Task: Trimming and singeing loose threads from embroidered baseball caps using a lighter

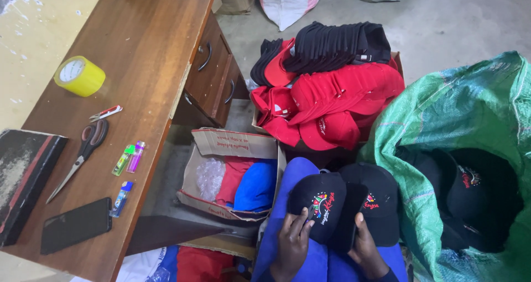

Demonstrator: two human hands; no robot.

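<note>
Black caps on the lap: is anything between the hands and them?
Nothing visible. The left hand and right hand both already rest directly on the black caps, which lie on the lap beside the green sack.

Counter (138,50) on the left carrying tape (79,76), scissors (83,152) and phone (76,224), open box (235,144) beside it, cap pile (332,88) behind, sack (470,110) on the right, two caps (345,202) on the lap.

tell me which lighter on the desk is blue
The blue lighter lying beside the black phone; the green and pink ones lie together further up, near the scissors.
</note>
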